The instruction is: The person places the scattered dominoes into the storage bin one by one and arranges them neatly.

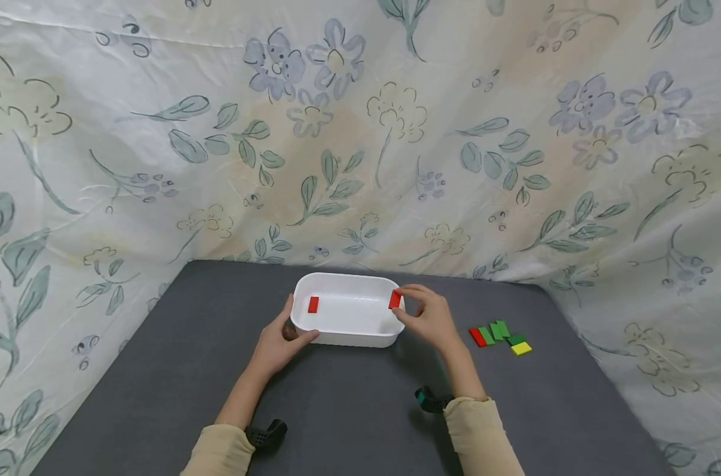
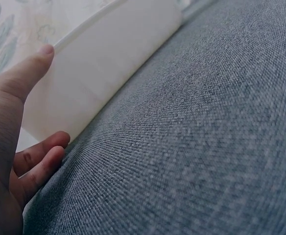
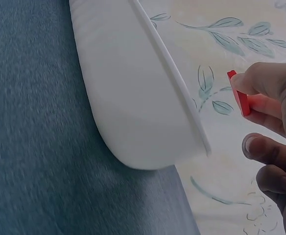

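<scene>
A white plastic tub with rounded corners stands on the dark cloth. One red tile lies inside, toward its left end. My left hand holds the tub's left end, thumb at the front rim and fingers along the side. In the left wrist view the left hand's thumb lies against the tub's wall. My right hand pinches a second red tile between thumb and fingers, over the tub's right end. The right wrist view shows this red tile held above rim height.
Right of the tub lie several flat tiles: a red tile, green tiles and a yellow tile. Dark grey cloth covers the table. A floral curtain hangs behind and at both sides.
</scene>
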Demonstrator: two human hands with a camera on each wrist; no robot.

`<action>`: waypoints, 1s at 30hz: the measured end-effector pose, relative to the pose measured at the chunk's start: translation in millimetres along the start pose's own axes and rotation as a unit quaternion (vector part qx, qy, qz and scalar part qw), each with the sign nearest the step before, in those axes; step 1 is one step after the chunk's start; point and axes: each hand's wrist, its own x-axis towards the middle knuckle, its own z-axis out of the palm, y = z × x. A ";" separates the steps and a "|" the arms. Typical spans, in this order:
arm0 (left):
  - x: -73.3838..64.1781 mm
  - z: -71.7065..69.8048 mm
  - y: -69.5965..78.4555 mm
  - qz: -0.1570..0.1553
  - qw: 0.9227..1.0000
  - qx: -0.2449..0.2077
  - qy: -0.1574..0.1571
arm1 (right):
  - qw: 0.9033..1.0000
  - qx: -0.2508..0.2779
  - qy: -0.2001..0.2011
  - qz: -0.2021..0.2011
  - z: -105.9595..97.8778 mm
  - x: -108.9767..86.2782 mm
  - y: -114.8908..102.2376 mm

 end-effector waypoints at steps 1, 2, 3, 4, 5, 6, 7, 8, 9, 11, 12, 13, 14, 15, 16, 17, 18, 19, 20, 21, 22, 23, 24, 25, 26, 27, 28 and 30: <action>0.0 -0.2 -0.3 0.000 1.000 0.000 0.000 | 1.000 0.002 -0.002 0.001 1.8 0.9 -1.1; 0.1 -0.4 -0.5 0.000 1.000 0.000 0.000 | 1.000 0.003 -0.004 -0.001 3.7 1.8 -1.9; 0.0 -0.5 -0.6 0.000 1.000 0.000 0.000 | 1.000 0.004 -0.005 -0.002 5.5 2.6 -2.7; 0.0 -0.6 -0.6 0.000 1.000 -0.001 0.000 | 1.000 0.006 -0.007 -0.004 7.4 3.5 -3.6; -0.4 -0.6 -0.2 -0.001 1.000 -0.001 -0.001 | 1.000 0.007 -0.008 -0.006 8.8 4.2 -5.0; -0.5 -0.7 -0.1 -0.002 1.000 -0.001 -0.001 | 1.000 0.009 -0.010 -0.007 10.3 4.9 -6.2; -0.6 -0.8 0.1 -0.004 1.000 -0.001 -0.001 | 1.000 0.010 -0.011 -0.010 11.8 5.5 -7.3; -0.5 -1.0 0.4 -0.004 1.000 -0.001 -0.002 | 1.000 0.010 -0.012 -0.013 13.2 6.0 -8.3; -0.8 -1.1 0.6 -0.005 1.000 0.000 -0.002 | 1.000 0.011 -0.014 -0.017 14.5 6.6 -9.1; -1.0 -1.4 1.1 -0.006 1.000 -0.001 -0.002 | 1.000 0.007 -0.016 -0.020 16.8 7.7 -11.2; -0.6 -1.6 0.9 -0.005 1.000 0.000 -0.002 | 1.000 0.007 -0.018 -0.023 18.2 8.3 -11.6; -0.6 -1.8 1.1 -0.005 1.000 -0.001 -0.003 | 0.999 0.007 -0.018 -0.025 19.4 9.0 -12.2; -0.6 -2.0 1.2 -0.004 1.000 -0.001 -0.003 | 0.999 0.007 -0.019 -0.028 20.7 9.7 -12.9; -0.8 -2.2 1.2 -0.004 1.000 -0.002 -0.003 | 0.999 0.009 -0.020 -0.031 22.0 10.3 -13.5; -1.1 -2.4 1.1 -0.004 1.000 -0.002 -0.003 | 0.999 0.012 -0.022 -0.033 23.3 10.9 -14.3; -1.1 -2.7 0.8 -0.003 1.000 -0.002 -0.003 | 0.999 0.016 -0.025 -0.037 24.8 11.5 -15.1; -1.3 -2.8 0.7 -0.003 1.000 -0.001 -0.003 | 0.999 0.019 -0.028 -0.042 26.2 12.1 -15.9; -1.8 -2.9 0.8 -0.003 1.000 -0.001 -0.002 | 0.998 0.022 -0.030 -0.046 27.5 12.5 -16.9; -1.9 -2.8 0.7 -0.003 1.000 0.000 -0.001 | 0.998 0.022 -0.032 -0.050 28.9 12.9 -17.6; -2.0 -2.6 0.6 -0.003 1.000 0.000 -0.001 | 0.998 0.023 -0.034 -0.055 30.4 13.1 -18.2; -1.9 -2.3 0.4 -0.003 1.000 0.001 -0.001 | 0.997 0.020 -0.036 -0.059 31.8 13.3 -18.9; -1.6 -1.9 0.0 -0.003 1.000 0.002 -0.002 | 0.997 0.017 -0.037 -0.063 33.3 13.4 -19.7; -1.9 -1.5 0.1 -0.003 1.000 0.002 -0.002 | 0.997 0.012 -0.038 -0.067 34.7 13.2 -20.5; -1.6 -1.1 -0.1 -0.003 1.000 0.004 -0.002 | 0.997 0.008 -0.039 -0.069 36.4 13.1 -20.9; -1.5 -0.8 -0.3 -0.004 1.000 0.004 -0.003 | 0.997 0.003 -0.042 -0.072 38.2 13.0 -21.7; -1.4 -0.6 -0.6 -0.004 1.000 0.004 -0.003 | 0.996 -0.002 -0.044 -0.074 39.9 12.9 -22.6; -1.3 -0.4 -1.0 -0.004 1.000 0.005 -0.002 | 0.996 -0.007 -0.048 -0.074 41.8 12.8 -23.6; -1.6 -0.4 -1.3 -0.003 1.000 0.004 0.000 | 0.996 -0.014 -0.052 -0.074 45.4 13.0 -26.0</action>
